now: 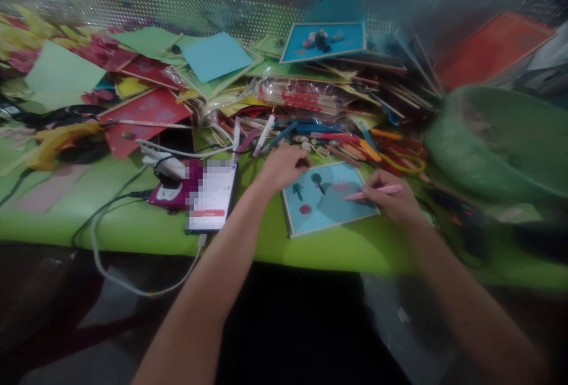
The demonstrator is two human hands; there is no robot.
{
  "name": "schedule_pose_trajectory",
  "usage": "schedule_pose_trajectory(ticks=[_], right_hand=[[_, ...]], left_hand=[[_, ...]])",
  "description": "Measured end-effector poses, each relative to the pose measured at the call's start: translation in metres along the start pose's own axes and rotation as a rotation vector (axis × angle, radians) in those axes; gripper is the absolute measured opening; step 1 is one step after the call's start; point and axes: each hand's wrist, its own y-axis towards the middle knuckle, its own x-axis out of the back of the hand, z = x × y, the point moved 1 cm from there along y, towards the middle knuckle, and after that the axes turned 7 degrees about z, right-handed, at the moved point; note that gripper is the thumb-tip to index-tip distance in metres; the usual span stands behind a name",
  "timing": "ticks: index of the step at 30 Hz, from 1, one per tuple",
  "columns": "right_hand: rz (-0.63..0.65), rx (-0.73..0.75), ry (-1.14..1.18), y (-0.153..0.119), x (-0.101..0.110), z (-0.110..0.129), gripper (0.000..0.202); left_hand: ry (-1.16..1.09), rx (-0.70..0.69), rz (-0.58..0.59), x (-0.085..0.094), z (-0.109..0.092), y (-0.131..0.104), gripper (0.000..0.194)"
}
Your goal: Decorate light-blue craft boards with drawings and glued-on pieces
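Observation:
A light blue picture board [331,213] with a pale frame lies on the bench, bearing two dark green tree shapes, a round red shape and a faint pink patch. In my right hand [393,199] is a pink pen [379,191], pinched between thumb and fingers, its tip over the right part of the board. My left hand [284,167] is at the board's upper left corner, beside small pale pebbles [305,144]. Its fingers are curled downward, and blur hides what they hold, if anything.
A lit phone [213,196] on a cable lies left of my left forearm, beside a purple box [173,193]. Behind the board are loose pens [265,135], wrapped sticks [302,98] and heaped coloured cards [217,57]. A large green basin [497,142] stands at right.

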Motion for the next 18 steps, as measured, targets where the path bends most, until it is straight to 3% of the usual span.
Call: schedule_pose_trajectory(ticks=[18], right_hand=[[-0.026,-0.027,0.037,-0.002,0.005,-0.011,0.023]], left_hand=[[0.004,-0.005,-0.010,0.001,-0.001,-0.001,0.013]])
